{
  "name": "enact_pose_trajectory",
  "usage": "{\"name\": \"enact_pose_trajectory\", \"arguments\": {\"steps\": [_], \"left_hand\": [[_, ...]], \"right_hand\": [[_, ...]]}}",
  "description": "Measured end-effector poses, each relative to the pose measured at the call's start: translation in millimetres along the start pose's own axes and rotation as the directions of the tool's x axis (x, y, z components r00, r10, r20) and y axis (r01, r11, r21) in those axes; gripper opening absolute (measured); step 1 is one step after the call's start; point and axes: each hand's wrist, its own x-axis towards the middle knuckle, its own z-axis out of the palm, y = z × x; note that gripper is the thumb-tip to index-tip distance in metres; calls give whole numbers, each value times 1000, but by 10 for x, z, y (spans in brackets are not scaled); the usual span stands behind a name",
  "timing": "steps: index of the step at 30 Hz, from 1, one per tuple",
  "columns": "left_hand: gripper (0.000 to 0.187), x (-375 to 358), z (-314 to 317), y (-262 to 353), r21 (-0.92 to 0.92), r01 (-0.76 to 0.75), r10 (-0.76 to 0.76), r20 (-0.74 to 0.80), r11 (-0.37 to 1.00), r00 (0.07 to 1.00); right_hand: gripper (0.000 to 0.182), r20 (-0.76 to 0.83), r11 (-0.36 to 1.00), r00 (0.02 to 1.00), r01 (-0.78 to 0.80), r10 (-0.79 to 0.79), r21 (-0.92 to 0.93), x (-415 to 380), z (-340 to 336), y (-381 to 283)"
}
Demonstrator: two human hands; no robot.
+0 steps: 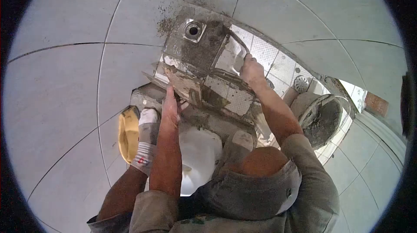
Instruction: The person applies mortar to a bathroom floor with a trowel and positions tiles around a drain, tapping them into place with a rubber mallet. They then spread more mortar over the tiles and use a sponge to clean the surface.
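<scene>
My left hand (171, 102) grips a broken-edged tile (186, 84) with its thumb up along the edge. The tile is tilted, and mortar is smeared over it. In my right hand (252, 69), closed around the handle, is a trowel (238, 40) with a thin, curved neck. Its far end reaches the dark wet mortar (204, 44) spread in the corner; the blade is hard to make out. A square floor drain (193, 30) with a round hole sits in that mortar, beyond both hands.
A bucket of grey mortar (322, 120) stands on the right, near a round drain grate (300, 84). Below my hands is a white toilet bowl (200, 148). A yellow container (128, 135) lies beside my left foot. Large grey tiles (65, 89) cover the walls.
</scene>
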Motion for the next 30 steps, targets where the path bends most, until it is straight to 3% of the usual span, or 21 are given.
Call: {"name": "enact_pose_trajectory", "arguments": {"steps": [3,6,8,9,11,13,15,16,17,19,20,22,26,30], "left_hand": [[67,-126,83,37,26,-6,7,-42,1000,999],[71,-25,45,-41,1,-47,47,24,999,999],[74,39,40,-63,-36,13,-10,72,999,997],[74,43,85,-37,-37,5,-2,75,999,997],[71,23,205,-32,-144,58,-44,104,988,994],[70,-18,404,7,-171,71,-52,111,983,992],[69,-172,721,103,-232,-84,75,-47,969,996],[66,65,669,-8,-239,-92,116,92,967,989],[66,141,728,-47,-232,-88,116,114,969,987],[67,175,901,-73,-206,-103,122,81,973,989],[67,174,1013,-75,-195,-100,121,96,976,988],[66,114,1300,1,-163,-109,101,-61,980,993],[64,223,1538,57,-156,-106,94,-82,982,992],[63,386,1612,238,-108,-98,92,-59,989,994]], "right_hand": [[39,30,999,999,-28,29,-36,-54,-9,16],[41,73,991,997,-36,26,128,-58,-112,29],[44,230,856,973,-140,25,498,-137,-228,75],[44,222,856,975,-133,22,500,-229,-299,69],[45,-19,878,994,108,-112,466,-588,-402,43],[43,27,886,998,30,-48,462,-911,-505,30],[41,55,852,998,-32,4,522,-1308,-716,-152],[40,82,820,995,-87,50,565,-1441,-808,-215],[40,68,820,995,-94,67,564,-1525,-849,-238],[46,198,862,978,-156,66,482,-1637,-915,-292],[46,149,881,988,-100,34,462,-1668,-977,-340],[43,59,882,998,-59,36,468,-1661,-895,-417],[37,-55,881,998,6,23,473,-1610,-794,-372],[38,63,864,998,-49,21,501,-1545,-977,-343]]}}
